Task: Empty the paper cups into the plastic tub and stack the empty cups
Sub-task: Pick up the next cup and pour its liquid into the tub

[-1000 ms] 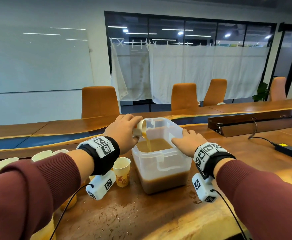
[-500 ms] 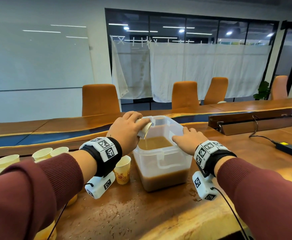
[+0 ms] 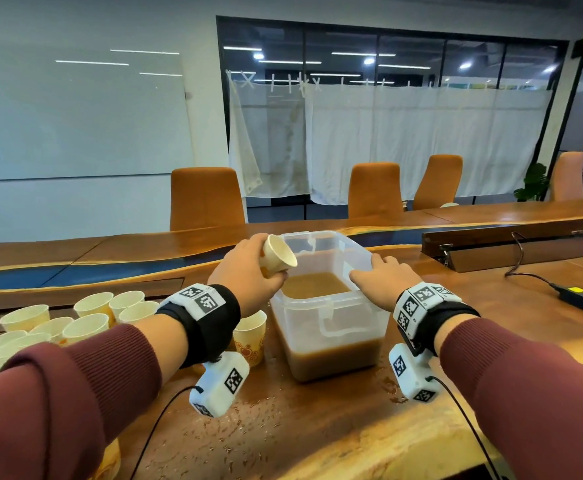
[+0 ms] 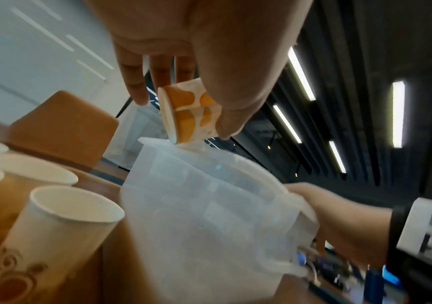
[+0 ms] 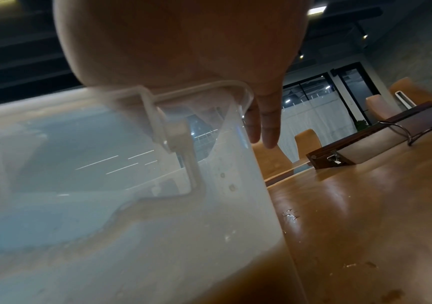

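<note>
paper cup [image 3: 278, 253] is lying tilted in the left hand [image 3: 245, 275], whose grip is curling around its wall over the plastic tub [image 3: 331, 327] rim at 10 o'clock. right hand [image 3: 378, 280] is resting flat, fingers straight, on the rim at 3 o'clock. being light and easily crushed, the cup is best held mid-wall, gently. more cups [image 3: 86, 320] are standing at 9 o'clock on the wet worktop [image 3: 317, 427].

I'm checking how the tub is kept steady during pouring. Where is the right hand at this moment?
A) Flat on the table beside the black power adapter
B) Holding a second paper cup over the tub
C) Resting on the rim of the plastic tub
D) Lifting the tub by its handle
C: in the head view the right hand lies on the plastic tub rim, holding nothing.
</note>
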`<action>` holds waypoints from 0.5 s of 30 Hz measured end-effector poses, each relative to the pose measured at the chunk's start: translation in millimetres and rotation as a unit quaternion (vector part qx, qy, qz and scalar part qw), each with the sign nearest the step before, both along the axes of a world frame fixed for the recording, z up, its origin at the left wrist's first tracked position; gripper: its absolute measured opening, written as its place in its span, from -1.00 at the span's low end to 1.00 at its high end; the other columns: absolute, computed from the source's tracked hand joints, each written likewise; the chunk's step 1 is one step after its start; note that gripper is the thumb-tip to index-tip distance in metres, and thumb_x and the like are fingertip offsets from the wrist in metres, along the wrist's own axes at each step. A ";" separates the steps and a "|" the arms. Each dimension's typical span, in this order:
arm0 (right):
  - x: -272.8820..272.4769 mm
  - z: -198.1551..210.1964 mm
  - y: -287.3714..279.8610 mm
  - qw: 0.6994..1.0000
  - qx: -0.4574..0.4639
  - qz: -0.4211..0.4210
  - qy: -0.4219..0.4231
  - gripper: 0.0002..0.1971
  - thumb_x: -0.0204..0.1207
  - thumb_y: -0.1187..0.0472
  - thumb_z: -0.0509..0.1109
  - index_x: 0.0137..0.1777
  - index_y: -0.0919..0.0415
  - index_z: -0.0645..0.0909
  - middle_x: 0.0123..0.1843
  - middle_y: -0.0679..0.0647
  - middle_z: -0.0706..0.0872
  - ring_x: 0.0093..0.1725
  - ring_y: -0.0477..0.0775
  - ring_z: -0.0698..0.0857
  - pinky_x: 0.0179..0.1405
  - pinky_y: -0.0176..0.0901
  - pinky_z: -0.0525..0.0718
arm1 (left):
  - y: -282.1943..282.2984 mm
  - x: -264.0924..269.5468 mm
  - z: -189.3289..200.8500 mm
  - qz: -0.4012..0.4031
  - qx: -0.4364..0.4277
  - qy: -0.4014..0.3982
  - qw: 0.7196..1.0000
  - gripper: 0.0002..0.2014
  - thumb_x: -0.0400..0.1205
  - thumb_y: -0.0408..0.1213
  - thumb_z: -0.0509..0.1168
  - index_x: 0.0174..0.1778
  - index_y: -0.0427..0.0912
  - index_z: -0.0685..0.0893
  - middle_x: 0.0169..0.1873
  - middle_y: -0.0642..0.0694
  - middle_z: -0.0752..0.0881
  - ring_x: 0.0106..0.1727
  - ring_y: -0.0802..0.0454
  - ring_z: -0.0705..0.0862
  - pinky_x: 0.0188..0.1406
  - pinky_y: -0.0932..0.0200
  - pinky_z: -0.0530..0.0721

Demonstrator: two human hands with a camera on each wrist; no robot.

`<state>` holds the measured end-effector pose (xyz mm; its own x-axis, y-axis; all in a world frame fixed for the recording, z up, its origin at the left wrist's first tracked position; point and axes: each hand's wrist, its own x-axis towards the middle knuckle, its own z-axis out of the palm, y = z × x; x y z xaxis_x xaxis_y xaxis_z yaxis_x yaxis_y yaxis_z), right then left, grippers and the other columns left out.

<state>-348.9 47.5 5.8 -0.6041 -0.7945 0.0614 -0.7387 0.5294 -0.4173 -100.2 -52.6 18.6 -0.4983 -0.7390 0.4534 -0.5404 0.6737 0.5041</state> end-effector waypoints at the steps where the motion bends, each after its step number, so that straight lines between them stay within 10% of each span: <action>1: -0.2 0.2 0.2 1.000 -0.004 0.000 -0.002 -0.24 0.64 -0.23 0.10 0.79 0.09 0.21 0.73 0.16 0.33 0.64 0.37 0.37 0.57 0.28 0.41 | 3.5 3.9 -0.2 -0.003 0.028 0.037 0.999 -0.39 0.55 0.02 0.54 0.48 0.14 0.45 0.22 0.14 0.63 0.19 0.09 0.63 0.12 0.20 0.67; 7: 3.6 -7.5 7.6 0.983 -0.154 -0.036 -0.097 -0.51 0.68 -0.02 0.27 0.58 0.08 0.57 0.60 0.16 0.56 0.53 0.31 0.52 0.56 0.18 0.47 | 35.2 31.8 -14.7 0.020 0.172 0.183 0.968 -0.46 0.60 0.05 0.51 0.44 0.11 0.47 0.12 0.17 0.66 0.08 0.19 0.64 0.04 0.23 0.69; 10: 18.8 -8.0 16.5 0.892 -0.311 -0.085 -0.316 -0.45 0.57 0.03 0.45 0.55 0.10 0.51 0.49 0.10 0.56 0.38 0.24 0.59 0.49 0.19 0.57 | 48.9 44.5 -28.8 0.029 0.230 0.218 0.948 -0.51 0.60 0.08 0.50 0.37 0.08 0.50 0.05 0.22 0.65 0.02 0.27 0.63 -0.13 0.31 0.60; 15: 51.3 -21.9 47.3 0.722 -0.409 -0.203 -0.520 -0.18 0.28 -0.05 0.42 0.60 0.04 0.33 0.47 0.19 0.56 0.27 0.33 0.66 0.19 0.38 0.75 | 85.0 54.2 -55.0 0.045 0.290 0.261 0.920 -0.21 0.53 0.20 0.51 0.61 -0.08 0.46 0.42 0.00 0.64 0.36 -0.02 0.64 0.27 0.07 0.65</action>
